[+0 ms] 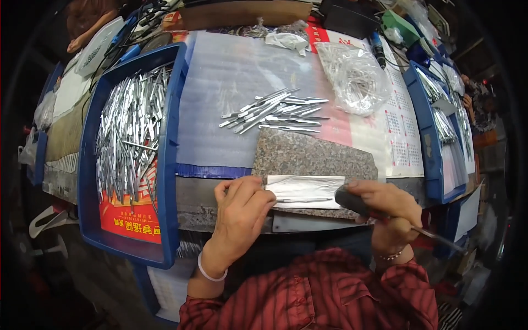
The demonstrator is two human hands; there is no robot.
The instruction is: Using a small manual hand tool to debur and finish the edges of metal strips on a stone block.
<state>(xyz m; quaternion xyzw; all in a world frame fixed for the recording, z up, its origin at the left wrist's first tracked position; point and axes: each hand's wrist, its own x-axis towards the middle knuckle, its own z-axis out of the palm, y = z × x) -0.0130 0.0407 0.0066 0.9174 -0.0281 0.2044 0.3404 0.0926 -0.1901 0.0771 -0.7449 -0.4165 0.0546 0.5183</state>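
Rod of slim silver metal (305,200), probably light, stiff, slippery and best pinched endwise, lies on a white rectangular pad (305,186), left hand (239,212) narrowed beside it, grip unclear, right hand (388,206) around a dark-ended tool (350,202).

- Dark block (352,201): far end hidden under the right hand (393,206); kind can't be told.
- Wooden-handled tool (401,225): partly behind the same hand; thin tip blurred.
- Left hand (245,212): contact between fingertips and thin metal strip (302,200) too small to judge.
- Stone slab (313,151): middle covered by white sheet (302,186).
- Clear bag (357,82): contents blurred by creases.
- Co-worker, upper left (91,25): cut off by the rim.
- Striped shirt (308,291): cut by lower edge.
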